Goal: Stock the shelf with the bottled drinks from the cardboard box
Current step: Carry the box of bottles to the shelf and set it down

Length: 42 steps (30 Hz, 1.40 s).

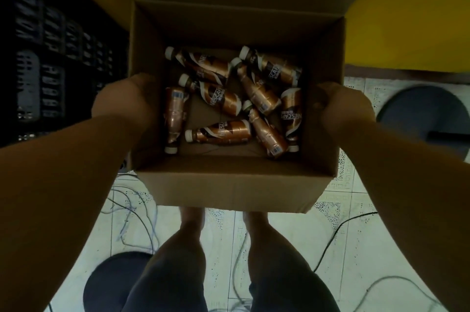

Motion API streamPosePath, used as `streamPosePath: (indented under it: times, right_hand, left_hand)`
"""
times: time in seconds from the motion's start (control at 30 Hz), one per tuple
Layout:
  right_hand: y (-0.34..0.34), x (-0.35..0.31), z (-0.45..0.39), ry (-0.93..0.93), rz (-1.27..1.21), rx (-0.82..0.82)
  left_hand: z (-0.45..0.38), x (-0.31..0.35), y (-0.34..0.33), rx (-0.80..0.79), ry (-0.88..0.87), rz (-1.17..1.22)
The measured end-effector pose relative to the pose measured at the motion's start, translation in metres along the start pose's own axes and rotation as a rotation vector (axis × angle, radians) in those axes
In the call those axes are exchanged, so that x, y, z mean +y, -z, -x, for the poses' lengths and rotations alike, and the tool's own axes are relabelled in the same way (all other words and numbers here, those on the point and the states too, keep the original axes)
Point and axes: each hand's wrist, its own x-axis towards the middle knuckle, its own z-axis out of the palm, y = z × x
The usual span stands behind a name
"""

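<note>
I hold an open cardboard box (236, 184) in front of me, above my legs. My left hand (124, 100) grips its left wall and my right hand (343, 105) grips its right wall, fingers curled over the rims. Inside lie several brown bottled coffee drinks (221, 98) with white caps, scattered on their sides across the box floor. A dark shelf (50, 62) with rows of dark bottles stands to the left, close to the box.
A yellow wall (412, 19) rises at the right. Round dark stool seats sit at lower left (112, 283) and at the right (422, 113). Loose cables (134, 210) trail over the pale tiled floor around my legs.
</note>
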Motion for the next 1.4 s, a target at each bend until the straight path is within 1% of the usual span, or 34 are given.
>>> streamPosePath:
  times: [0.13,0.23,0.37,0.5,0.57,0.67,0.8,0.9,1.0,1.13,1.3,1.4]
  right_hand:
    - [0.008,0.005,0.007,0.029,0.080,-0.008]
    - [0.025,0.006,0.025,0.043,0.093,-0.038]
    - [0.076,0.011,0.087,0.043,0.075,-0.077]
    - [0.130,0.026,0.168,0.015,0.059,-0.066]
    - [0.151,0.037,0.212,-0.039,0.051,-0.045]
    - [0.169,0.056,0.281,-0.189,0.007,0.031]
    - [0.165,0.079,0.365,-0.382,-0.099,0.146]
    - [0.150,0.101,0.425,-0.511,-0.165,0.160]
    - [0.132,0.126,0.484,-0.644,-0.226,0.182]
    - [0.102,0.170,0.574,-0.790,-0.307,0.177]
    - [0.055,0.235,0.690,-0.971,-0.432,0.181]
    - [0.031,0.269,0.759,-1.114,-0.498,0.177]
  left_hand:
    - [0.006,0.001,0.004,0.002,0.006,0.028]
    - [0.026,0.006,0.022,-0.028,0.020,-0.029]
    - [0.083,0.022,0.081,-0.015,-0.030,-0.163]
    - [0.145,0.040,0.145,-0.026,-0.037,-0.203]
    - [0.172,0.050,0.175,-0.007,-0.077,-0.226]
    - [0.210,0.066,0.205,0.017,-0.213,-0.244]
    - [0.247,0.093,0.225,0.006,-0.315,-0.227]
    - [0.276,0.123,0.236,-0.037,-0.480,-0.281]
    - [0.312,0.156,0.232,-0.048,-0.620,-0.381]
    - [0.381,0.206,0.207,-0.058,-0.821,-0.476]
    - [0.485,0.276,0.151,-0.024,-1.099,-0.526]
    - [0.550,0.324,0.111,-0.065,-1.245,-0.570]
